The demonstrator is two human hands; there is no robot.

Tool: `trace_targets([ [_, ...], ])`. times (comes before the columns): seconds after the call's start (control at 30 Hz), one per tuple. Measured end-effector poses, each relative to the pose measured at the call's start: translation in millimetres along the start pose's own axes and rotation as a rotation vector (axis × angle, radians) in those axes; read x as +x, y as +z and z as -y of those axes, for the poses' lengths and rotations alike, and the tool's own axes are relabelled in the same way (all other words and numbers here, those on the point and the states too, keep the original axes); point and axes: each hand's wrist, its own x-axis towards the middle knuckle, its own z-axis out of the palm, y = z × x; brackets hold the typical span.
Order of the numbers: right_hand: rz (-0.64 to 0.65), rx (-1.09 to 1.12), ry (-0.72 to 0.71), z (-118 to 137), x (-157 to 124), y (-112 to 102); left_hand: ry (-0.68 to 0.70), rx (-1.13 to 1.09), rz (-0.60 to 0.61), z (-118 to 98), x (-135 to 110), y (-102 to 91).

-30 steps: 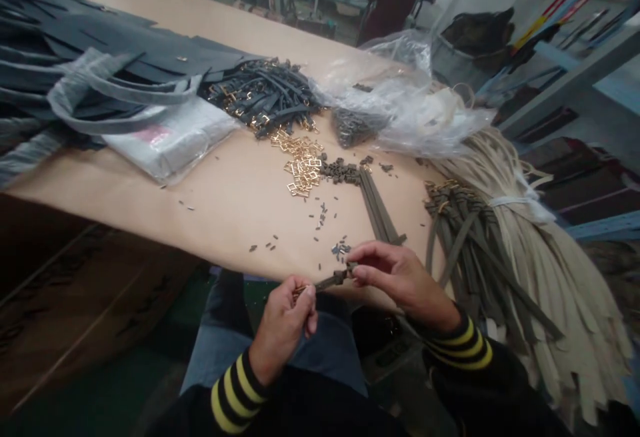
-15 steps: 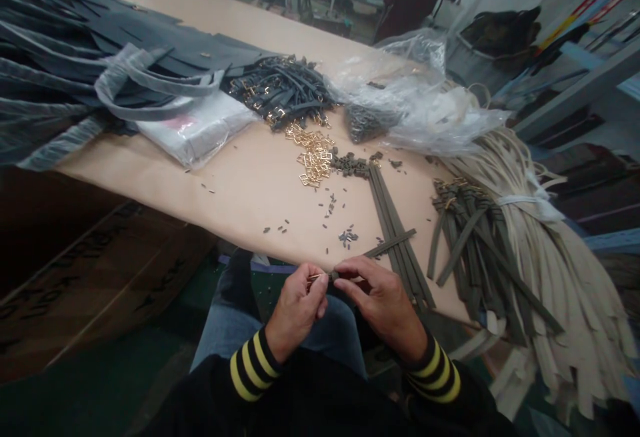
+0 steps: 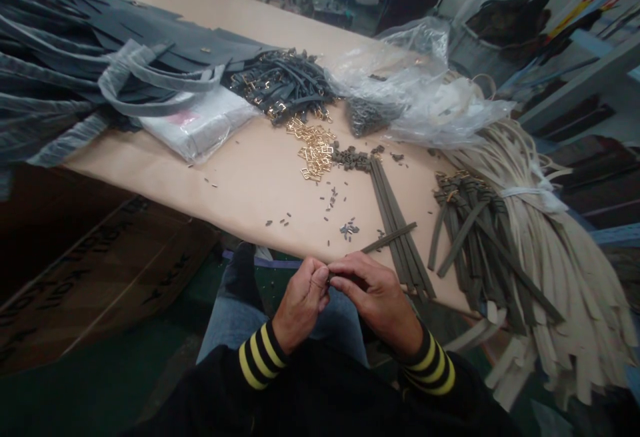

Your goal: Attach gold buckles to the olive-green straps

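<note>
1. left hand [image 3: 300,303] and right hand [image 3: 377,298] meet fingertip to fingertip just off the table's [image 3: 240,183] near edge, over the person's lap.
2. both are pinched shut. what's in the pinch is mostly hidden, but it looks like the near end of a strap [image 3: 393,237].
3. the strap's long axis runs from the pinch up and to the right, its far end lying across the strap row [image 3: 384,190].
4. so it's on the right hand's side, and the left hand only meets it at the tip.
</note>
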Motion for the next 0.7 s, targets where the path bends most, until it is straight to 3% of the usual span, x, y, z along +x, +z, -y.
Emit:
trace_targets([
  [0.17,0.015,0.031,-0.005,-0.4,1.7,-0.4,-0.032,-0.121,0.003,0.7,1.0,2.6],
  [0.27,0.061,0.075,0.087,-3.2,0.1,-2.8,-0.031,-0.113,-0.005,1.6,2.5,1.3],
  [0.4,0.069,0.113,0.183,-5.8,-0.7,-4.1,-0.007,-0.001,-0.004,4.6,3.0,-0.6],
  [0.57,0.094,-0.100,0.105,-3.9,4.3,-3.8,0.017,0.157,0.007,5.0,2.5,-3.4],
  [0.7,0.134,-0.116,0.090,-4.0,6.8,-5.6,0.091,0.275,0.067,1.2,3.3,-7.0],
])
